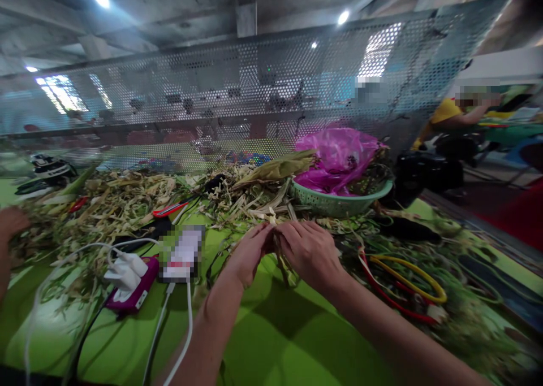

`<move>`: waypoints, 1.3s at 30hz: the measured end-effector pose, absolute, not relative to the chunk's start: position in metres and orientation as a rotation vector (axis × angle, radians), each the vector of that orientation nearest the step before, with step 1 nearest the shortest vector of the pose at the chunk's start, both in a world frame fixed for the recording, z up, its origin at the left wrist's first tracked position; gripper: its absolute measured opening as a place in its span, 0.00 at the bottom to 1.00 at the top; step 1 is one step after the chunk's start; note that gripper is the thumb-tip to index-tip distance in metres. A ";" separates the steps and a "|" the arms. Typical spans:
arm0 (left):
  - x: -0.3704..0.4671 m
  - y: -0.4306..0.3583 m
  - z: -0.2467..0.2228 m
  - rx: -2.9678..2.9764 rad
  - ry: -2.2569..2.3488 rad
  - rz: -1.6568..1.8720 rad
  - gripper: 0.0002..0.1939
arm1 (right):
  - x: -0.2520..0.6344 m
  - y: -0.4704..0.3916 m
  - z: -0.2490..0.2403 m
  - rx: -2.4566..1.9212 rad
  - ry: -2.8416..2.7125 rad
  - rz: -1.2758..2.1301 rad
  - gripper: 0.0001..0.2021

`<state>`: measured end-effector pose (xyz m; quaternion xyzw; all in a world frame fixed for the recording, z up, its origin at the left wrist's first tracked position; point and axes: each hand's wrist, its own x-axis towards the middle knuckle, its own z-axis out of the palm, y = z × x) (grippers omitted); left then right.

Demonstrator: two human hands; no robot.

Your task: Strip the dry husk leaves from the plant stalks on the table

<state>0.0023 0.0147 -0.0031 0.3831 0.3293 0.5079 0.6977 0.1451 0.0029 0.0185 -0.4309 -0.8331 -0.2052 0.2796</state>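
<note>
My left hand (250, 250) and my right hand (305, 247) meet over the green table (275, 324), fingers bent and pressed together. Between them is a bundle of dried plant strips (284, 267), which look like corn husk; a pale yellowish tip (272, 215) sticks up above the fingers and darker ends hang below. My fingers hide most of the bundle. Just beyond my hands, loose dried husks (263, 196) lie in a heap, with one large leaf-like husk (275, 168) on top.
A green basket (343, 202) with a magenta plastic bag (335, 154) stands behind. At left are a phone (182, 253), a purple power strip (133, 290), cables and an orange-red cutter (169, 209). Another person's hand (12, 222) is far left. Yellow and red loops (407, 270) lie right.
</note>
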 end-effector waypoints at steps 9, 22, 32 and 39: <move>0.008 0.020 -0.007 0.777 0.714 1.222 0.17 | 0.142 0.004 0.017 -1.173 -2.273 -0.464 0.07; 0.002 0.020 -0.002 0.704 0.658 1.338 0.13 | 0.129 -0.001 0.010 -1.084 -2.381 -0.410 0.09; -0.002 0.024 0.000 0.601 0.667 1.366 0.16 | 0.154 0.016 0.019 -1.183 -1.880 0.309 0.09; -0.001 0.018 0.005 0.655 0.689 1.247 0.13 | 0.155 0.027 0.005 -1.189 -1.857 0.670 0.10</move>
